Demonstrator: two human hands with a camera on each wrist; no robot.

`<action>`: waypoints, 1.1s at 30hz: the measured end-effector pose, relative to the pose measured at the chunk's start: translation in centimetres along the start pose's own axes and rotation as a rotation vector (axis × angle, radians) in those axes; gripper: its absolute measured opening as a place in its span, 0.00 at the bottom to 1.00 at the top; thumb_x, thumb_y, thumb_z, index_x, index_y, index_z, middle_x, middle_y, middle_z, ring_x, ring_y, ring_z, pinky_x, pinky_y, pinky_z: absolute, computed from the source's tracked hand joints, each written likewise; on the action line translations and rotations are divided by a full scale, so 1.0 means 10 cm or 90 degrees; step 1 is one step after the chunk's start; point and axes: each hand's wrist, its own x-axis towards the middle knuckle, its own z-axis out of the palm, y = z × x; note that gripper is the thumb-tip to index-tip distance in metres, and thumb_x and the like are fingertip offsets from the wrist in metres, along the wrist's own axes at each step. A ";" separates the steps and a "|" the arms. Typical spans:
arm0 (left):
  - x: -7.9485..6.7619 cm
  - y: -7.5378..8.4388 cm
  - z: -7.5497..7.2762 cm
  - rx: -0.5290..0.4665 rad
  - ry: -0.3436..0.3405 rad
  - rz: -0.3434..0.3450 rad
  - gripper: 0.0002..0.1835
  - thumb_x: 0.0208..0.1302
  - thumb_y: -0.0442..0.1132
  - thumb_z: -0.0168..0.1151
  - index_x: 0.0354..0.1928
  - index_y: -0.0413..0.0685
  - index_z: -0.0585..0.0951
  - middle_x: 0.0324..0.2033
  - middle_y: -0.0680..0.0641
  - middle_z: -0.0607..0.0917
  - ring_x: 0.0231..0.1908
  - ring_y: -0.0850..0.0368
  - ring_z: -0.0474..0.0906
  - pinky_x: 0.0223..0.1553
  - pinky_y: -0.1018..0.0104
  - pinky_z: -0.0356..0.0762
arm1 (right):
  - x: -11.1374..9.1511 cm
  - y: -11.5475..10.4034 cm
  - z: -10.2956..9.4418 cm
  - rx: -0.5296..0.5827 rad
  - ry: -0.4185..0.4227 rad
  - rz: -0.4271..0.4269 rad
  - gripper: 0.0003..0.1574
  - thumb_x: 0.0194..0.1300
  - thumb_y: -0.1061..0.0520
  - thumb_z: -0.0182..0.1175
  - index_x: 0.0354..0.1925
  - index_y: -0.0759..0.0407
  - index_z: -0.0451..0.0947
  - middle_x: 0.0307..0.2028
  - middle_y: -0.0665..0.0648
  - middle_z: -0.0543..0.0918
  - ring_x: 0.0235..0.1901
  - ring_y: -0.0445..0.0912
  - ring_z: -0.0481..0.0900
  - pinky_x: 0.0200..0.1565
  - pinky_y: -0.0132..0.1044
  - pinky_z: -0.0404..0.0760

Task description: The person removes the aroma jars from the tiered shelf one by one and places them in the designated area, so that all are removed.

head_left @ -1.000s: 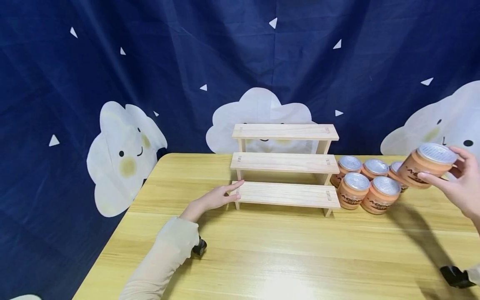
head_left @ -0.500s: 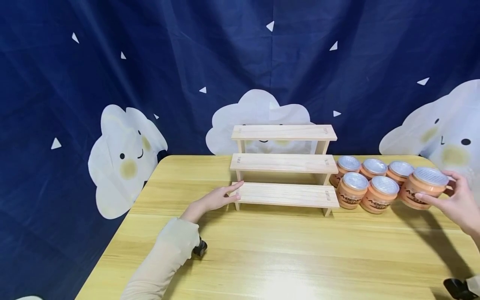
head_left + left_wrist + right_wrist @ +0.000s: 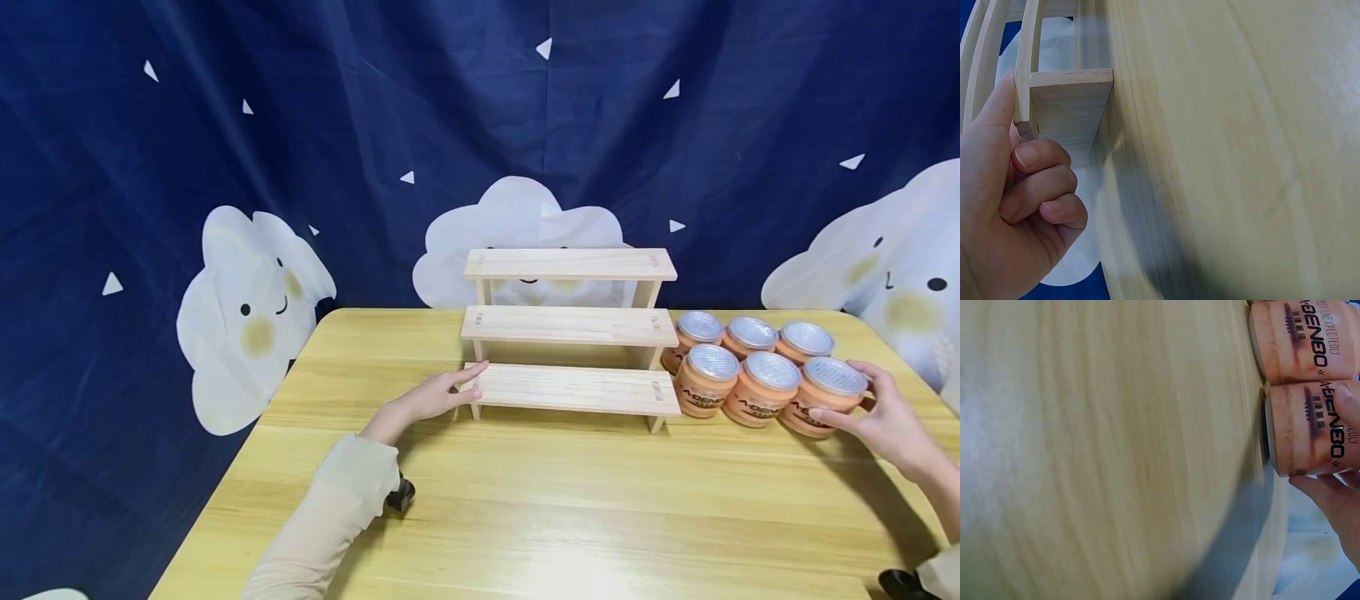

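Observation:
A three-tier wooden display shelf stands at the back middle of the table. My left hand pinches the left end of its lowest board, the remaining fingers curled beside the side panel. At the right, my right hand grips an orange can with a ridged silvery lid, thumb on the front. This can stands upright, up against the neighbouring can, its base close to the table. The far fingers are partly hidden behind it.
Several matching orange cans, such as the front-left one, stand in two rows just right of the shelf. A dark blue curtain with white clouds hangs behind the wooden table. A black device sits at the left wrist.
My right hand has lowered the can from above the group and moved it left, to the right end of the front row. The left hand keeps its place on the shelf.

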 end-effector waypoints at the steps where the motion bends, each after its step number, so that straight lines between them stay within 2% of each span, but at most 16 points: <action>1: 0.00 0.00 0.00 -0.001 -0.001 -0.001 0.32 0.67 0.54 0.47 0.70 0.59 0.53 0.68 0.51 0.56 0.58 0.47 0.67 0.57 0.52 0.64 | 0.00 0.00 0.00 0.008 0.000 -0.006 0.48 0.51 0.71 0.63 0.61 0.44 0.51 0.43 0.30 0.57 0.38 0.18 0.59 0.33 0.13 0.65; 3: 0.00 0.01 -0.01 0.002 0.000 -0.006 0.32 0.67 0.55 0.47 0.70 0.59 0.53 0.68 0.52 0.56 0.58 0.48 0.67 0.57 0.52 0.64 | 0.00 0.01 0.00 0.020 0.000 -0.017 0.50 0.50 0.73 0.63 0.58 0.38 0.51 0.43 0.31 0.59 0.38 0.18 0.60 0.34 0.13 0.66; 8: -0.02 0.01 -0.01 0.003 0.003 -0.005 0.32 0.67 0.55 0.46 0.70 0.59 0.53 0.68 0.50 0.57 0.52 0.51 0.71 0.55 0.53 0.65 | 0.02 0.01 -0.01 0.027 -0.020 -0.032 0.51 0.49 0.75 0.63 0.58 0.36 0.51 0.43 0.31 0.60 0.39 0.18 0.61 0.36 0.12 0.64; 12: -0.03 0.01 -0.01 0.005 0.005 0.000 0.32 0.68 0.55 0.46 0.70 0.58 0.53 0.68 0.49 0.57 0.54 0.50 0.69 0.55 0.52 0.65 | 0.03 0.02 -0.02 0.028 -0.037 -0.031 0.52 0.49 0.75 0.63 0.57 0.34 0.51 0.42 0.31 0.61 0.38 0.18 0.63 0.35 0.13 0.64; 20: -0.04 -0.01 -0.01 -0.001 -0.001 -0.004 0.32 0.68 0.53 0.47 0.70 0.58 0.53 0.68 0.51 0.56 0.58 0.48 0.66 0.57 0.52 0.63 | 0.05 0.02 -0.03 0.011 -0.054 -0.032 0.51 0.50 0.73 0.63 0.60 0.38 0.50 0.43 0.30 0.59 0.38 0.18 0.61 0.35 0.13 0.63; 22: -0.04 -0.01 -0.01 -0.002 -0.002 0.000 0.32 0.68 0.54 0.46 0.70 0.57 0.53 0.68 0.50 0.56 0.56 0.50 0.69 0.56 0.53 0.64 | 0.05 0.02 -0.04 0.002 -0.058 -0.033 0.51 0.50 0.72 0.63 0.62 0.40 0.50 0.43 0.30 0.58 0.38 0.18 0.60 0.35 0.12 0.63; 25: -0.02 0.00 -0.01 -0.001 -0.004 0.002 0.32 0.68 0.54 0.46 0.70 0.57 0.53 0.68 0.50 0.56 0.46 0.53 0.73 0.52 0.55 0.67 | 0.04 0.02 -0.06 -0.007 -0.066 -0.028 0.52 0.51 0.71 0.64 0.64 0.42 0.49 0.43 0.29 0.58 0.38 0.18 0.59 0.34 0.13 0.63; 29: 0.00 0.01 -0.02 0.008 -0.005 0.009 0.32 0.68 0.54 0.47 0.70 0.57 0.53 0.68 0.51 0.56 0.42 0.55 0.73 0.50 0.57 0.67 | 0.02 0.04 -0.07 -0.012 -0.075 -0.017 0.52 0.52 0.71 0.63 0.66 0.47 0.47 0.43 0.30 0.57 0.39 0.18 0.59 0.35 0.14 0.62; 31: 0.01 0.00 -0.02 0.012 -0.004 0.015 0.32 0.68 0.53 0.46 0.70 0.56 0.53 0.68 0.50 0.56 0.44 0.55 0.73 0.50 0.56 0.67 | 0.02 0.06 -0.07 -0.025 -0.076 -0.008 0.54 0.53 0.69 0.63 0.69 0.53 0.44 0.47 0.36 0.59 0.40 0.19 0.57 0.35 0.14 0.61; 33: 0.00 0.01 -0.02 0.013 -0.005 0.016 0.32 0.68 0.53 0.46 0.70 0.56 0.53 0.68 0.49 0.56 0.46 0.53 0.72 0.52 0.55 0.67 | 0.01 0.08 -0.07 -0.036 -0.084 0.003 0.56 0.55 0.68 0.62 0.70 0.60 0.37 0.56 0.52 0.61 0.48 0.31 0.64 0.37 0.13 0.59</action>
